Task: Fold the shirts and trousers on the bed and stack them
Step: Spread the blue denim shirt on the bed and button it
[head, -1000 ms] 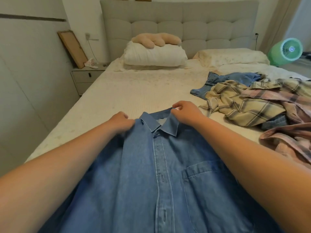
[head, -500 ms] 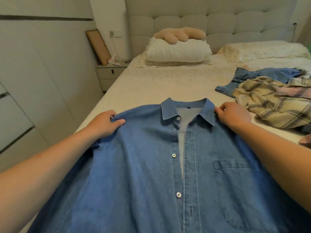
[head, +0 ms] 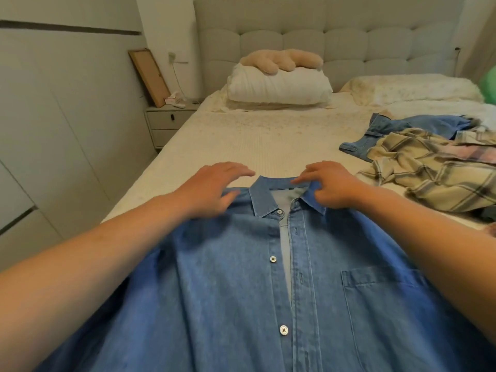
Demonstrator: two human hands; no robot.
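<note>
A blue denim shirt (head: pixel 308 291) lies face up and spread on the bed (head: pixel 255 146) right in front of me, partly unbuttoned, collar pointing to the headboard. My left hand (head: pixel 212 189) hovers over the shirt's left shoulder beside the collar with its fingers straight and spread. My right hand (head: pixel 332 186) is on the right collar wing, thumb and curled fingers pinching the fabric. A loose heap lies at the right: a cream plaid shirt (head: pixel 434 173) on top of blue jeans (head: pixel 386 130).
A white pillow (head: pixel 279 85) with a beige plush toy (head: pixel 281 60) sits at the padded headboard, a second pillow (head: pixel 408 87) to its right. A nightstand (head: pixel 166 122) and a leaning frame (head: pixel 149 76) stand left of the bed, beside wardrobe doors (head: pixel 53 130).
Both hands moved inward from the shirt's shoulders to the collar. My left hand let go and opened its fingers; the shirt has settled flat on the bed.
</note>
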